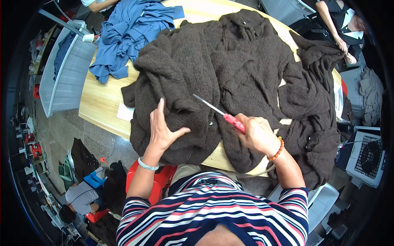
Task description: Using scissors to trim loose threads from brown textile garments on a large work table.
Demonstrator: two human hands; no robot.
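We see the scene under even, bright indoor light that seems to fall from above, with no hard shadows; only soft shading sits in the folds of the dark brown knit [230,74]. The pale wooden desk [102,102] shows a mild sheen but no harsh glare. The centre is sharp. Toward the rim the fisheye bends the straight desk edge, squeezes everything small, and the corners fall into black vignette. The striped shirt [213,209] nearest the lens looks slightly soft.

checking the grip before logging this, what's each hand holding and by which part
The right hand holds scissors by their red handles, blades toward the brown knit garment. The left hand lies flat on it, gripping nothing.
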